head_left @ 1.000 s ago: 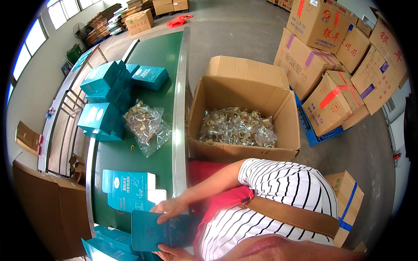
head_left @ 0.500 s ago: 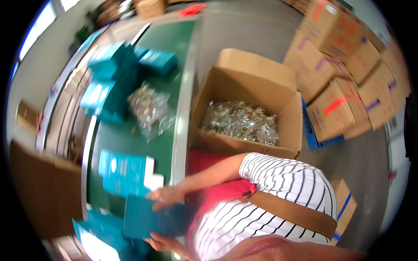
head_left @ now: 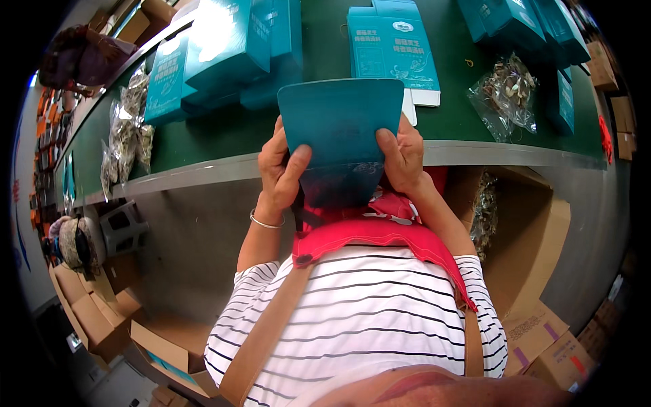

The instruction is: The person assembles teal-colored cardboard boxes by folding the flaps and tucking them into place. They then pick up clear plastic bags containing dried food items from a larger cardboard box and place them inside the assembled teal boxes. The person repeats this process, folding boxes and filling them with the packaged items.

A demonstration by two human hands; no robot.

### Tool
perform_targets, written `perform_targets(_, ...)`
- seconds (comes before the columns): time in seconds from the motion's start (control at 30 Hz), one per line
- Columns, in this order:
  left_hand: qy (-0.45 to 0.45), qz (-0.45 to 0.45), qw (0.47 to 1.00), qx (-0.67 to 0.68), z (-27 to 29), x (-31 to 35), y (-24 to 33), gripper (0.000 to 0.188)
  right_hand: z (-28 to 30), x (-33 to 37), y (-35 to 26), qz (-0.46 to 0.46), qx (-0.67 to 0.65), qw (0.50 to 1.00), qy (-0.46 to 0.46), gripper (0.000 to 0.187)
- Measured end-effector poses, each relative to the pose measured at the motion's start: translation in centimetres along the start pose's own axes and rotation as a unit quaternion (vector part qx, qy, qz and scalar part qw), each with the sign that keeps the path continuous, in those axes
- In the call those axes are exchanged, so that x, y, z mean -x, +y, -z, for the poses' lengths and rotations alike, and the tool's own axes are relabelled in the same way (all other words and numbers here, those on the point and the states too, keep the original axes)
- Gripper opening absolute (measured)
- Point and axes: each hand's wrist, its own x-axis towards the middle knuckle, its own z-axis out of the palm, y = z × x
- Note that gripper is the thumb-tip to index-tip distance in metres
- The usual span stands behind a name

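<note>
In front of my chest, at the table's near edge, I hold a teal carton (head_left: 341, 112) with its wide flap raised toward the far side. My left hand (head_left: 280, 166) grips its left side, thumb on the near face. On the opposite side, my right hand (head_left: 405, 154) grips it the same way. Just beyond, a flattened teal carton (head_left: 397, 51) with a white edge lies on the green table top (head_left: 322, 51). A clear bag of dried pieces (head_left: 508, 91) rests right of it.
Teal boxes (head_left: 230, 47) stand clustered at the left, more (head_left: 522, 24) at the far right. Bags of dried pieces (head_left: 127, 129) lie near the left edge. A large open cardboard box (head_left: 536, 237) sits below the table to the right. Another person (head_left: 81, 57) is at far left.
My view has swung to the left. The teal carton is now upright before my chest, its flap raised, with a hand on each side.
</note>
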Motion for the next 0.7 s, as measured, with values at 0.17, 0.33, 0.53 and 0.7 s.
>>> perform_targets(0.17, 0.048, -0.028, 0.998, -0.018, 0.1, -0.5, 0.0, 0.024, -1.2, -1.0, -1.6, -0.081, -0.136, 0.987, 0.012, 0.058)
perform_targets(0.33, 0.142, 0.024, 0.99, 0.007, -1.5, 0.1, 0.4, 0.027, -1.1, -2.0, -2.3, 0.025, 0.067, 0.997, 0.03, 0.058)
perform_targets(0.53, 0.08, -0.065, 0.995, 0.004, -1.3, -0.6, 0.5, 0.058, 0.9, -3.0, -2.9, 0.074, 0.316, 0.933, -0.157, 0.042)
perform_targets(0.7, 0.016, -0.014, 0.999, -0.026, 0.0, 0.4, 1.6, 0.063, 0.5, -2.2, -4.6, 0.023, 0.295, 0.94, -0.169, 0.048)
